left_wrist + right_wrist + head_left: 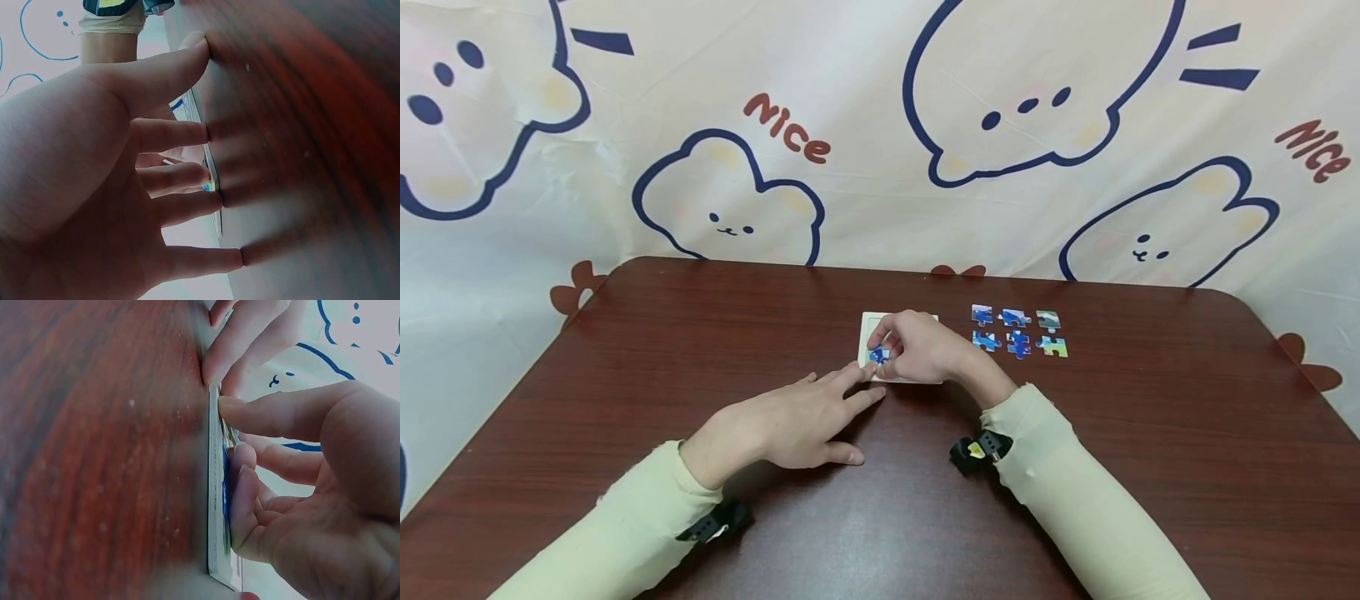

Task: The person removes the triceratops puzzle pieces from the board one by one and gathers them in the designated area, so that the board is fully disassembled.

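Observation:
A white puzzle frame [864, 333] lies flat on the table, with a blue jigsaw piece [878, 355] at its left front corner. My right hand [917, 344] is over the frame, thumb and fingers curled about that piece. In the right wrist view the thumb is at the edge of the frame [215, 487] and the curled fingers are low over it; they hide much of the piece. My left hand [797, 421] has its fingers spread, some fingertips on the table and others at the frame's left front corner. The left palm [62, 169] is raised off the table.
Several loose jigsaw pieces [1018, 342] lie in two rows right of the frame. The brown table [662, 350] reaches back to a white cloth backdrop [865, 208] with printed cartoon figures. Black wrist devices [981, 451] are on both sleeves.

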`<state>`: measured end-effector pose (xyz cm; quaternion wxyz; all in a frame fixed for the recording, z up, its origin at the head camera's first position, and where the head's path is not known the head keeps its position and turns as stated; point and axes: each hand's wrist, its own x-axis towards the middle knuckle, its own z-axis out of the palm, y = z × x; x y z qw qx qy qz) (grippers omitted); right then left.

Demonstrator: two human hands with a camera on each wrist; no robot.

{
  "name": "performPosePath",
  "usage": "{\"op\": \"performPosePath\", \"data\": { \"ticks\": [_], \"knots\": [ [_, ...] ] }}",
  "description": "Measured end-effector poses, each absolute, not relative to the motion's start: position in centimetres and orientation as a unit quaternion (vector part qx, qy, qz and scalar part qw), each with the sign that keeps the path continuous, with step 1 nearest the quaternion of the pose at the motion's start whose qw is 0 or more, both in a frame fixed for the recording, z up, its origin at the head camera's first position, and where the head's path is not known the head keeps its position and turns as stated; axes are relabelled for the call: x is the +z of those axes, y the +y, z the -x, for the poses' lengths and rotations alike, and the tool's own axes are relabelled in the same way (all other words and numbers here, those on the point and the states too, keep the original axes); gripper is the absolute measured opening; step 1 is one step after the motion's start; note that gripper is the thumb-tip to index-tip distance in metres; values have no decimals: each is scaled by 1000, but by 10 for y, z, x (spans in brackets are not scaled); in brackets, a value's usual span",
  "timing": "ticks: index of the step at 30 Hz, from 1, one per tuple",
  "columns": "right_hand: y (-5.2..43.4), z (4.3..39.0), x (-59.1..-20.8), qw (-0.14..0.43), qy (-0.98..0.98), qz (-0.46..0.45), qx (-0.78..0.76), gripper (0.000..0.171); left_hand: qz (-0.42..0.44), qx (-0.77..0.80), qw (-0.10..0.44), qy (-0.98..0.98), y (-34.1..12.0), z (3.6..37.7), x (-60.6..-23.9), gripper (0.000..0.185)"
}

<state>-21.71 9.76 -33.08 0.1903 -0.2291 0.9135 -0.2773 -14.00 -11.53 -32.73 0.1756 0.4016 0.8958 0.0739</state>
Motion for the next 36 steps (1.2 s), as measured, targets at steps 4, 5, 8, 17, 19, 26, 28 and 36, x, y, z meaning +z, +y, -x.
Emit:
{"op": "performPosePath", "data": {
  "ticks": [4,5,8,17,19,26,28,36],
  "knots": [
    [98,217,-331,187,915,230,-273,31,-387,74,188,899,-113,137,-322,75],
    [98,217,-332,185,916,229,-273,31,-385,73,190,900,-113,137,-322,75],
    [98,217,-333,183,916,225,-276,32,-382,73,193,901,-113,137,-323,76],
    [100,218,-334,188,908,219,-303,31,-375,74,193,904,-113,134,-322,76],
    [101,218,-333,187,907,216,-311,30,-374,74,193,904,-113,134,-322,76],
    [103,219,-333,183,904,203,-328,30,-381,82,188,902,-115,135,-321,74],
    [103,219,-333,180,904,199,-332,30,-383,81,186,901,-114,135,-321,73],
    [106,221,-334,163,908,189,-336,34,-392,66,185,898,-109,135,-321,73]
  ]
}}
